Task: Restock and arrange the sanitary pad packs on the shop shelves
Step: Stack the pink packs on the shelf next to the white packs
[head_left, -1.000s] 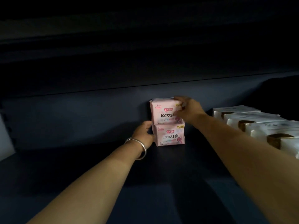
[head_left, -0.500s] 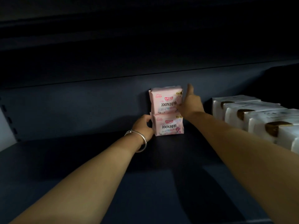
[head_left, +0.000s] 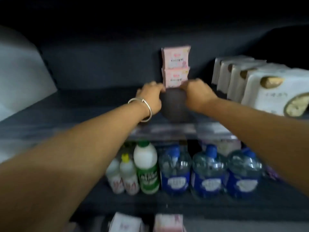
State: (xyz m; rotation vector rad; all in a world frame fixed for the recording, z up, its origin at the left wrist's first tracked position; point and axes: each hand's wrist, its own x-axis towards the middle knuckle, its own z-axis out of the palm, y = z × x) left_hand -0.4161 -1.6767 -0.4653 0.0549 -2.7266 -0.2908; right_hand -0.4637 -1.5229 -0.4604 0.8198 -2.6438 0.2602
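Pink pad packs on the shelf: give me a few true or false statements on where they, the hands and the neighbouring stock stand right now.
1. Two pink pad packs stand stacked, one on top of the other. True.
2. The left hand is at the lower pack's left edge, the right hand at its right. True.
3. The white packs sit left of the pink stack. False: they line up on its right.
4. The left wrist is bare. False: it wears a silver bangle.
5. The bottles stand on a shelf below. True.
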